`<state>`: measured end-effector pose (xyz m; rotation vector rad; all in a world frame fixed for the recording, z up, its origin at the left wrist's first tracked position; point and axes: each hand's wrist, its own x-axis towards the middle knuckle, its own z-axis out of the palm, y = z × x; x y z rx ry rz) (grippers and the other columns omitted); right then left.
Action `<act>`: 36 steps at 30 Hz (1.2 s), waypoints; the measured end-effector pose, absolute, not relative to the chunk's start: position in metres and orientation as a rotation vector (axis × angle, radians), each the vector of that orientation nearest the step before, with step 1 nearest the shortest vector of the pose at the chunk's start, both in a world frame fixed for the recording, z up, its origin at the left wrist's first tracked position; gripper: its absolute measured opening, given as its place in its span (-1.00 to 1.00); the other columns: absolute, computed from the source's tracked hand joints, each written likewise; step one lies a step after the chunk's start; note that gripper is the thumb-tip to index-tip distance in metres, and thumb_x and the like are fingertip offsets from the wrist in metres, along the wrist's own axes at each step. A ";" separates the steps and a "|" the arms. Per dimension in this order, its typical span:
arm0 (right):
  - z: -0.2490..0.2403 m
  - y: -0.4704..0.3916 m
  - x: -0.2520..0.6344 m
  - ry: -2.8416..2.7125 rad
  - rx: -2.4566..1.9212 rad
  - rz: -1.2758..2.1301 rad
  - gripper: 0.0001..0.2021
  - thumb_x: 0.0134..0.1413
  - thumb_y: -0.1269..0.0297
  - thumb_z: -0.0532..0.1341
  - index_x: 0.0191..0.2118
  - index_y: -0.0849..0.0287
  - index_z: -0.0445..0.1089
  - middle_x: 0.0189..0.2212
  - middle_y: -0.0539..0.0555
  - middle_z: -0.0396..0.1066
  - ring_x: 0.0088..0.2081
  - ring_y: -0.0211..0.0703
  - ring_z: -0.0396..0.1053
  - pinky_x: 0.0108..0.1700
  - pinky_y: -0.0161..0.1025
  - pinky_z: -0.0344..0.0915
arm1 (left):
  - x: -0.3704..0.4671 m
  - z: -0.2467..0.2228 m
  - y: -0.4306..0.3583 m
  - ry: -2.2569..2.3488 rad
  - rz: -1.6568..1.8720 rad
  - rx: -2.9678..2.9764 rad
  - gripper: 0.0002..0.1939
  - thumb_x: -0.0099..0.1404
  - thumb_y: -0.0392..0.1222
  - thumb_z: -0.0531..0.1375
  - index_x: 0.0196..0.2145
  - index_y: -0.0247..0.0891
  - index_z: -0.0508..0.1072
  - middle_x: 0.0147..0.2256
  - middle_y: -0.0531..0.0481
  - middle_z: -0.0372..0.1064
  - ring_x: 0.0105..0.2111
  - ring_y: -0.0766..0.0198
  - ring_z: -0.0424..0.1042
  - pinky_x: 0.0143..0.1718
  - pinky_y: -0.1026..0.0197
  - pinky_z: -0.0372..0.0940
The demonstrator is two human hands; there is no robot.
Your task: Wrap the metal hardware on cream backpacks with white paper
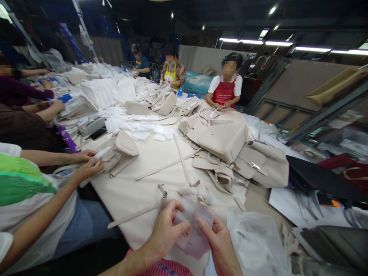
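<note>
At the table's near edge, my left hand [168, 226] is closed, thumb pressing on a beige strap and a thin translucent sheet [198, 241]. Across from it my right hand [217, 235] pinches the same sheet, thumb on top. Under the sheet lies part of a beige bag [161, 203], mostly hidden by my hands. A loose strap [133, 215] runs out from it to the left. Two more beige straps [181, 161] cross each other on the table beyond.
A pile of beige bags [221, 140] stands ahead to the right. White paper sheets [163, 131] lie farther back. At right is a clear plastic bag [255, 241]. On my left a co-worker's hands [90, 165] hold another beige bag [125, 147]. Other people sit around the table.
</note>
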<state>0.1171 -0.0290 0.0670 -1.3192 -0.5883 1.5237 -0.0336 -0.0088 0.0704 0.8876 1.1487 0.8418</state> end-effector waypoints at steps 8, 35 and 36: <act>0.066 -0.006 0.107 -0.561 -1.338 1.499 -0.45 -0.32 0.11 0.51 -0.13 0.18 0.45 -0.41 0.06 0.58 -0.47 -0.11 0.46 -0.42 -0.25 0.38 | -0.041 0.067 -0.013 1.125 0.976 0.817 -0.43 0.03 -0.22 0.34 -0.05 -0.19 0.17 -0.48 0.12 0.44 -0.49 0.29 0.41 -0.39 0.26 0.27; 0.069 0.007 0.104 -0.724 -1.475 1.377 -0.56 -0.35 0.05 0.47 -0.30 0.21 0.50 -0.51 0.01 0.51 -0.50 -0.17 0.37 -0.44 -0.29 0.29 | -0.049 0.059 -0.018 1.237 0.893 1.300 -0.92 0.13 -0.35 0.14 -0.43 -0.22 0.28 -0.57 0.18 0.07 -0.55 0.37 0.08 -0.50 0.30 -0.02; 0.070 0.007 0.104 -0.734 -1.474 1.383 -0.58 -0.34 0.05 0.46 -0.32 0.21 0.50 -0.54 0.00 0.49 -0.52 -0.19 0.35 -0.46 -0.30 0.27 | -0.049 0.060 -0.018 1.253 0.874 1.356 -0.90 0.11 -0.39 0.12 -0.42 -0.23 0.31 -0.58 0.18 0.07 -0.55 0.37 0.08 -0.50 0.29 -0.03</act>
